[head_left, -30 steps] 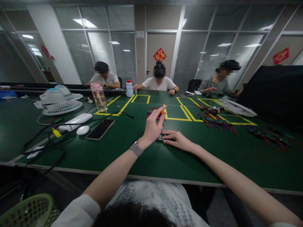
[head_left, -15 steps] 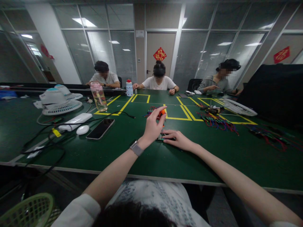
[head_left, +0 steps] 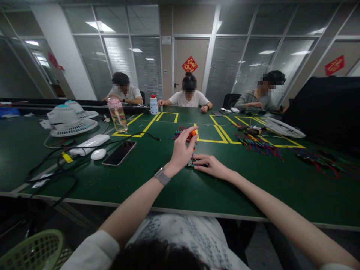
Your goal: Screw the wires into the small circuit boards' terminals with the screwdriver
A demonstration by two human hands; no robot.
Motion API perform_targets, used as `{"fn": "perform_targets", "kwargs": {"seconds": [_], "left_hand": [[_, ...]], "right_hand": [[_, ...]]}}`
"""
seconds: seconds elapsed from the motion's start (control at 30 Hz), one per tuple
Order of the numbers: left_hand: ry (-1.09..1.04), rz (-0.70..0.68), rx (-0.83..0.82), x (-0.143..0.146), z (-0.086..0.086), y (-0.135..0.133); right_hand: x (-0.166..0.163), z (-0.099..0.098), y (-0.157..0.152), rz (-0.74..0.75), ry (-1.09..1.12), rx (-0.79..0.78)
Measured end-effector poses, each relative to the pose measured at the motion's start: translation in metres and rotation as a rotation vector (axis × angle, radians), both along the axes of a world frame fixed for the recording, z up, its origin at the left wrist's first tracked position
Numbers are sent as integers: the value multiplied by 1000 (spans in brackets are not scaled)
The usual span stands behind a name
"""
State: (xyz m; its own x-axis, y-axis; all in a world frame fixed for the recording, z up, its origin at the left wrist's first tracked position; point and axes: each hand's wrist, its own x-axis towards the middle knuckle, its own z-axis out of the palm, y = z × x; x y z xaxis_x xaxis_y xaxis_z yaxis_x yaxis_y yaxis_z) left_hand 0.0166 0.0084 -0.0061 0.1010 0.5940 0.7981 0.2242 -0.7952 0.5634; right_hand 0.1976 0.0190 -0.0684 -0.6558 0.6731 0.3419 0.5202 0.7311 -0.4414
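My left hand, with a watch at its wrist, is closed round the orange handle of a screwdriver. The screwdriver stands upright, its shaft pointing down at a small circuit board on the green table. From the right, my right hand lies low on the table, its fingertips pressed on the board's edge. Much of the board and the screwdriver's tip are hidden by my fingers. Just behind my left hand is a bundle of red and blue wires, partly covered.
Left on the table are a phone, a white oval case, a power strip, black cables, a bottle and fans. Wired boards lie at right. Several people sit opposite.
My hands, the screwdriver and the board show no clear movement. The person at the far right has shifted their head and hand slightly.
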Motion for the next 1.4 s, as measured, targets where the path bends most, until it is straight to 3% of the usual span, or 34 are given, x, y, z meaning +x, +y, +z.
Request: {"fn": "perform_targets", "kwargs": {"seconds": [0.73, 1.4], "left_hand": [[33, 17, 56, 1, 0, -1], [-25, 116, 122, -1, 5, -9]], "right_hand": [[0, -1, 0, 0, 21, -3], [1, 0, 0, 5, 32, -11]]}}
